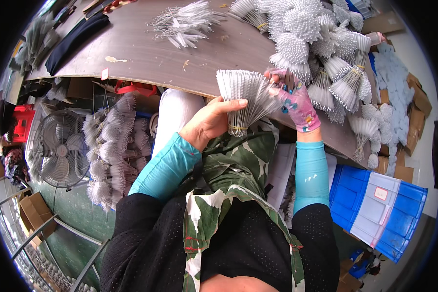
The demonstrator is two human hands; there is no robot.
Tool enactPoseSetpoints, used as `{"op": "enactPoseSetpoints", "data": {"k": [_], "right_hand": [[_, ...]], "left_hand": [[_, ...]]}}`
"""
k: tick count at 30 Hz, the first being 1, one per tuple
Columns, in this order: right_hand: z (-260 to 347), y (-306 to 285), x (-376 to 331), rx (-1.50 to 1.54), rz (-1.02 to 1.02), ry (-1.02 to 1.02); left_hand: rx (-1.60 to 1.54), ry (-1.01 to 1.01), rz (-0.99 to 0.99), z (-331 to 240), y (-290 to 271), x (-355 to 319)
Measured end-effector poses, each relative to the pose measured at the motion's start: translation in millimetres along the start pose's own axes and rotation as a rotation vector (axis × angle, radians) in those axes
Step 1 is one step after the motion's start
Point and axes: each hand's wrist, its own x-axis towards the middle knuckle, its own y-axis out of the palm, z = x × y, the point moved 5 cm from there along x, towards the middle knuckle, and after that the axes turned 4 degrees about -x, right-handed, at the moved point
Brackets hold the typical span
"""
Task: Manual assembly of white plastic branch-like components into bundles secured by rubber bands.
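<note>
My left hand (211, 119), bare, is closed round a fanned bundle of thin white-bristled wire brushes (241, 92), with the thumb across its front. The bundle stands bristles up, and a yellow band gathers the wire stems at its lower end. At its right edge is my right hand (297, 104), in a pink patterned glove with bare fingertips. Those fingers are bent in against the outer brushes; what lies between them is too small to make out. Both hands are above my lap, just before the table edge.
Loose brushes (187, 22) lie on the brown table (146, 53). Many tied brush bundles (301, 44) are piled at its right end. A blue and white crate (377, 209) stands at the lower right. To the left are a floor fan (61, 148) and hanging brush bundles (114, 146).
</note>
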Motion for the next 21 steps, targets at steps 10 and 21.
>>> {"op": "enactPoseSetpoints", "data": {"k": [10, 21], "right_hand": [[-4, -18, 8, 0.003, 0.098, 0.053], [-2, -36, 16, -0.127, 0.050, 0.060]], "left_hand": [[0.089, -0.030, -0.050, -1, 4, 13], [0.105, 0.049, -0.066, 11, 11, 35]]}}
